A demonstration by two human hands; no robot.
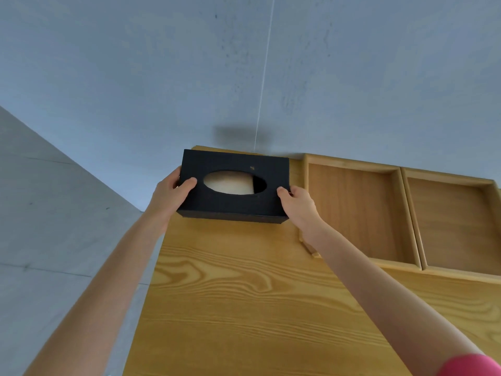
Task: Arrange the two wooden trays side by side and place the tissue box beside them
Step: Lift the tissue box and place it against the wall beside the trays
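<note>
A black tissue box (233,204) with an oval opening on top sits at the far left corner of the wooden table (244,294), close to the wall. My left hand (170,191) grips its left end and my right hand (298,203) grips its right end. Two empty wooden trays lie side by side to the right of the box: the left tray (357,210) and the right tray (455,223), their long rims touching. My right forearm hides the left tray's near left corner.
A grey wall (244,63) runs right behind the table's far edge. The table's left edge drops off to a grey floor (54,226) just beside the box. The right tray reaches the frame's right border.
</note>
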